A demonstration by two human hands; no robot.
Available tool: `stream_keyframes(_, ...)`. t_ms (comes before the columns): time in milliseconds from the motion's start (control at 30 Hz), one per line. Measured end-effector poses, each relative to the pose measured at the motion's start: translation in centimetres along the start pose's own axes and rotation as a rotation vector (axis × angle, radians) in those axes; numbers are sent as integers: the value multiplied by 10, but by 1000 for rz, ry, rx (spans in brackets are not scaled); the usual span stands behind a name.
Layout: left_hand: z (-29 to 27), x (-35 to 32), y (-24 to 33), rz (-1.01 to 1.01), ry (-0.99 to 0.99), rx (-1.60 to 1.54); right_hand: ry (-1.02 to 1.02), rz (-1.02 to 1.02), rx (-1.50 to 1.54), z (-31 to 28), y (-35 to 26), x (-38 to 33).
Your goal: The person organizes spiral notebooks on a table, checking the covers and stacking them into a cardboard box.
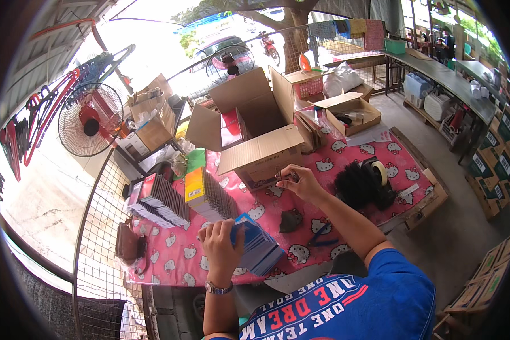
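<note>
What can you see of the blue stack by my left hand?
The blue stack of thin, flat, paper-like pieces has bright blue upper faces and paler, layered edges. Slightly uneven, it sits on the pink cat-patterned tablecloth, near the cloth's front edge. Your bare left hand touches its left end, hiding part of it.

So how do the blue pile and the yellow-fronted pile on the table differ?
The blue pile shows blue and white, while the yellow-fronted pile has a yellow face and greyish edges. The blue pile lies nearer the person than the yellow-fronted pile. The left hand is on the blue pile; neither hand holds the yellow-fronted pile. Both rest on the pink patterned cover.
</note>
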State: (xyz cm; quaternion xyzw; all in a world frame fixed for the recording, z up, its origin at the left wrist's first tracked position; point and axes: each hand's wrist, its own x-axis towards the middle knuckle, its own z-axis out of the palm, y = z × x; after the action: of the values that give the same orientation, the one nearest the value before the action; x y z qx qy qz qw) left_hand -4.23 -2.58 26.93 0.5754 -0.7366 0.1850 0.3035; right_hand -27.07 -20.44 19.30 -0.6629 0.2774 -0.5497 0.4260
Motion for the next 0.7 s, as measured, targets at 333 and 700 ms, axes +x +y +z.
stream_keyframes(333,-3,3,-3,-7,11,-12,-82,-240,-559,-37,75,-19)
stream_keyframes(700,3,8,-10,-22,32,-27,-318,-137,-370,-1,-11,-12)
